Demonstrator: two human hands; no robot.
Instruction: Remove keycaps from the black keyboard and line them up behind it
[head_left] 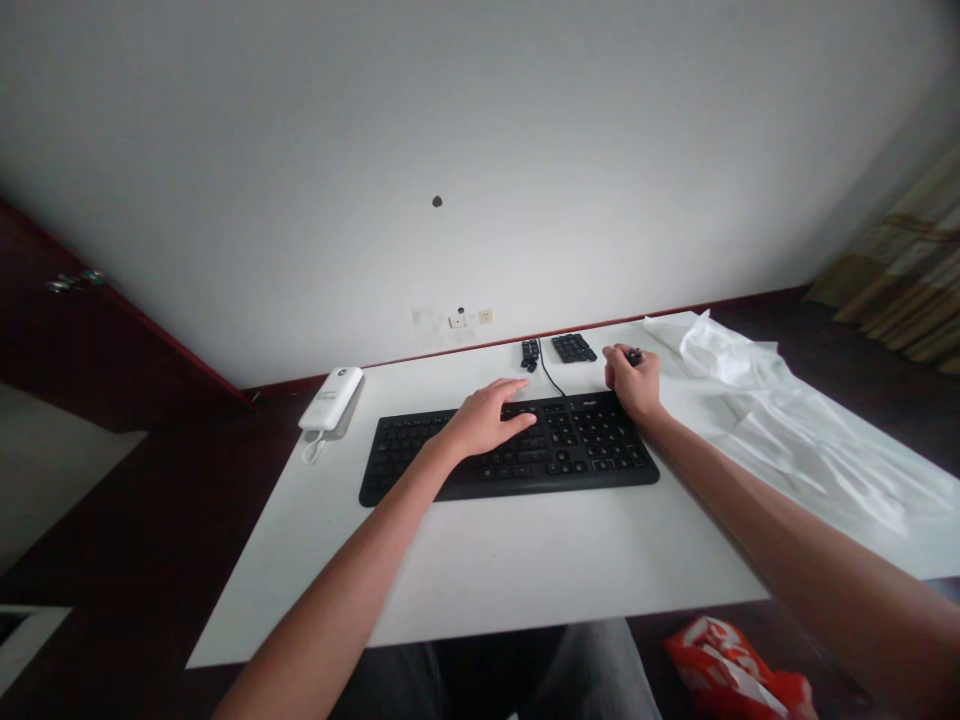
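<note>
A black keyboard (517,484) lies across the white table, and in its right-hand part several key positions show without caps. My left hand (484,420) rests over the keyboard's middle, thumb and fingers apart, with nothing in it. Beyond the keyboard's top right corner, my right hand (634,383) is closed, and small black keycaps (634,356) poke out between its fingers. A block of black keycaps (574,348) sits just left of that hand. Farther left is a smaller group of keycaps (530,352), with the keyboard's cable (550,375) running between the two.
A white power bank (331,398) with a short cable lies at the table's left edge. Crumpled white plastic sheeting (802,440) covers the right side. Wall sockets (485,316) are behind the table (525,570). A red bag (739,670) is below its front edge.
</note>
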